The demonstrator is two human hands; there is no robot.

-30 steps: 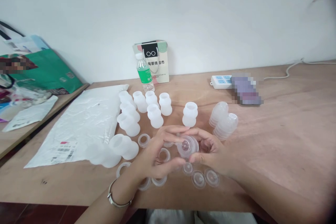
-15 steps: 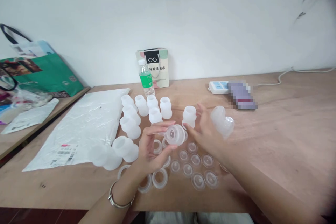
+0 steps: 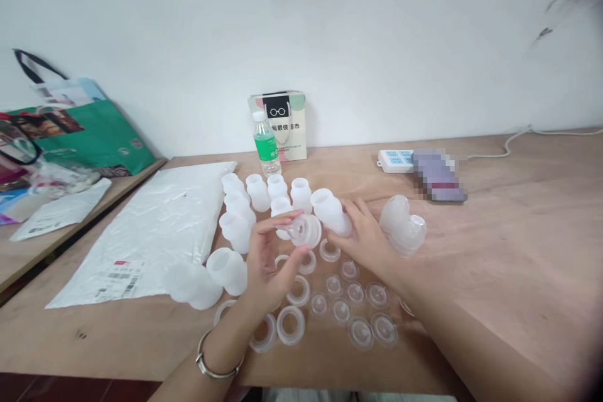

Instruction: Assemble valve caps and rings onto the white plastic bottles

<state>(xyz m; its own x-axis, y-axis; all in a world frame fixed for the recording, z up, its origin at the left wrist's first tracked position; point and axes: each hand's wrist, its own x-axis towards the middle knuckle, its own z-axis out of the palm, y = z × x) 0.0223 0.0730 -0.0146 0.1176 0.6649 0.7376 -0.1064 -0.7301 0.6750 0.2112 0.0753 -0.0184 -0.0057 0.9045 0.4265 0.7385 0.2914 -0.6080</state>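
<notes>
My left hand [image 3: 273, 257] pinches a clear bottle nipple fitted in a screw ring [image 3: 306, 230], its tip toward the palm and the ring facing right. In my right hand [image 3: 362, 232] is a translucent white baby bottle body [image 3: 331, 210], tilted with its open neck up and left. The two pieces are close but apart. Below my hands lie several loose clear rings [image 3: 291, 325] and, right of them, several clear nipples [image 3: 360, 331] on the table. More white bottle bodies [image 3: 238, 230] stand in a group beyond and left of my left hand.
Clear domed caps [image 3: 407, 229] are clustered right of my right hand. A white plastic mailer [image 3: 141, 226] covers the table's left. Behind stand a water bottle [image 3: 267, 146] and a paper bag [image 3: 296, 138]. A power strip [image 3: 396, 161] and a phone [image 3: 438, 176] lie at the back right.
My right hand has closed around the standing white bottle body and tipped it left, nearer the nipple and ring. My left hand keeps its hold. The view has shifted slightly.
</notes>
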